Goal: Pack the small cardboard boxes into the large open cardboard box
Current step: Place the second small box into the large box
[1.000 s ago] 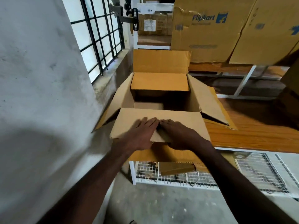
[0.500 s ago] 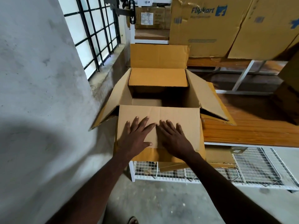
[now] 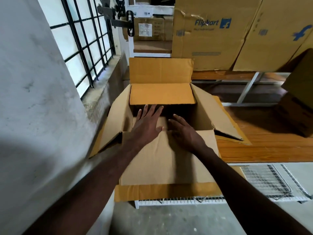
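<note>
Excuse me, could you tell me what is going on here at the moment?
A person is working at a large open cardboard box on a wooden table. The left hand and right hand, fingers straight, reach over the near flap towards a small box lying inside. Neither hand grips anything. Flipkart cartons stand behind.

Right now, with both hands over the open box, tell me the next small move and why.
Probably press down and let go. The left hand and right hand lie with straight fingers on a small cardboard box just inside the large open box, past its near flap. It looks nearly seated, though the dark interior hides what lies underneath.
</note>
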Tool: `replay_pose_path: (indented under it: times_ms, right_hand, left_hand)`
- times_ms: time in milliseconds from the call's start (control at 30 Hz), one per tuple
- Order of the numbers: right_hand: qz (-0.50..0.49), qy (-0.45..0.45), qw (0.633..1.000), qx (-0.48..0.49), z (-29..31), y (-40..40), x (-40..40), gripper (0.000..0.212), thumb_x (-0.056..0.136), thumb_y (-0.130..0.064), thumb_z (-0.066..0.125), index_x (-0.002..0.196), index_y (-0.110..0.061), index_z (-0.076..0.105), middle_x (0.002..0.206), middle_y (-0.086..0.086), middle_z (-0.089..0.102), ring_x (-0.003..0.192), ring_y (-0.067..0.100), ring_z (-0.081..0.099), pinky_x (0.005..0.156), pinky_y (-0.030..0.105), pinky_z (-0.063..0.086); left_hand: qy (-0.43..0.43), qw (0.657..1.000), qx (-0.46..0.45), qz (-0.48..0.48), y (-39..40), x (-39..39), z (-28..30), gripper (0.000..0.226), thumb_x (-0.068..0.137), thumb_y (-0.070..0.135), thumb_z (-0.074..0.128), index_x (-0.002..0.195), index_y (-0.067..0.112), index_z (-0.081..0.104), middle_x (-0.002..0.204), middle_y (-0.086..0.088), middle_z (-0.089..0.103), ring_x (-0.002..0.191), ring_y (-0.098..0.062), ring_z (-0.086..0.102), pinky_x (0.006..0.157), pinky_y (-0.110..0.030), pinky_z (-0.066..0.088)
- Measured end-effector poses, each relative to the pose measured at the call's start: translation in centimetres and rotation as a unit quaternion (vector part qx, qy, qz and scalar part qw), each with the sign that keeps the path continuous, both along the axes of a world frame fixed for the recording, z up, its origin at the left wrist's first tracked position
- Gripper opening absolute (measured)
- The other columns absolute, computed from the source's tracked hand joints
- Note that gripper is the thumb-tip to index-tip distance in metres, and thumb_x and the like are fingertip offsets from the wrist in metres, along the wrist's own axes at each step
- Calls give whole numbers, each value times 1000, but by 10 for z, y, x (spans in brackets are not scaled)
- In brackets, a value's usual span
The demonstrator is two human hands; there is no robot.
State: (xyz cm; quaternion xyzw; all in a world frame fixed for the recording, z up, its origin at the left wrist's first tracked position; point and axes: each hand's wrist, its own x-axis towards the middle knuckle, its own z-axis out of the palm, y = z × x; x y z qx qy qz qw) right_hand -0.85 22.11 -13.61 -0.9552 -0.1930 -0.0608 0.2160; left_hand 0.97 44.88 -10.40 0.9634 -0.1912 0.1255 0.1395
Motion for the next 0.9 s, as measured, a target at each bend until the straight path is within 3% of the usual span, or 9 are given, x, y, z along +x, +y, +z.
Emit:
replay_pose_path:
  times_ms: [133, 267, 433, 533, 600, 700, 733, 800, 900]
  right_hand:
    - [-49, 49, 997, 26, 21, 9, 43, 54, 113, -30, 54, 164, -17, 45, 175, 12, 31, 157, 31, 39, 126, 45, 38]
    - [-69, 78, 994, 12, 25, 7, 95, 53, 110, -31, 57, 159, -13, 49, 164, 13, 48, 152, 30, 46, 124, 43, 38]
    - [-85, 136, 987, -21, 20, -2, 149, 53, 109, -29, 62, 156, -7, 51, 155, 16, 56, 145, 33, 52, 119, 44, 41]
    - [-136, 203, 969, 30, 13, -3, 171, 43, 109, -30, 62, 143, -5, 60, 133, 18, 65, 123, 33, 62, 102, 41, 49]
    - [-205, 257, 930, 163, 8, -2, 185, 33, 107, -34, 65, 126, -7, 64, 114, 13, 65, 104, 28, 62, 88, 40, 50]
    - [-257, 353, 741, 510, 3, 6, 200, 30, 106, -18, 68, 132, -3, 62, 120, 11, 66, 106, 25, 64, 87, 38, 56]
    - [-243, 354, 688, 585, 4, 8, 202, 26, 107, -9, 66, 131, -2, 62, 120, 12, 68, 104, 24, 66, 84, 37, 58]
    - [-221, 327, 660, 639, 9, 9, 203, 17, 106, 3, 60, 116, -11, 60, 110, 12, 69, 94, 21, 67, 85, 38, 60]
    - [-197, 233, 719, 625, 24, 3, 215, 34, 103, -1, 64, 131, -21, 61, 123, 6, 72, 109, 20, 70, 106, 46, 58]
  left_hand:
    - [28, 999, -17, -3, -1, 40, -1, 85, 102, 42, 68, 170, 23, 21, 169, -8, 39, 158, -32, 32, 128, -50, 32]
    - [72, 996, -43, 32, 2, 84, -14, 80, 97, 45, 73, 164, 26, 33, 140, -7, 67, 123, -27, 66, 98, -50, 59]
    - [185, 966, -144, 106, 6, 139, -31, 65, 96, 41, 76, 151, 15, 54, 136, -10, 69, 122, -29, 68, 102, -50, 58]
    - [255, 924, -221, 178, 7, 170, -44, 61, 97, 42, 76, 142, 5, 58, 129, -15, 70, 121, -33, 68, 102, -42, 57]
    - [291, 869, -332, 222, 3, 180, -47, 58, 98, 41, 76, 138, 1, 61, 127, -19, 71, 125, -36, 66, 100, -38, 54]
    - [367, 661, -611, 236, -9, 183, -43, 41, 106, 16, 66, 144, 2, 57, 138, -19, 67, 135, -37, 60, 112, -42, 49]
    - [349, 625, -659, 233, -12, 185, -45, 40, 107, 8, 62, 145, -1, 54, 141, -22, 65, 133, -38, 62, 114, -46, 50]
    - [289, 628, -691, 214, -19, 187, -40, 48, 103, -1, 61, 149, -3, 48, 133, -20, 71, 126, -36, 68, 113, -51, 53]
    - [178, 712, -657, 176, -20, 199, -13, 41, 95, -3, 67, 135, 5, 61, 119, -4, 79, 115, -20, 74, 104, -48, 60]
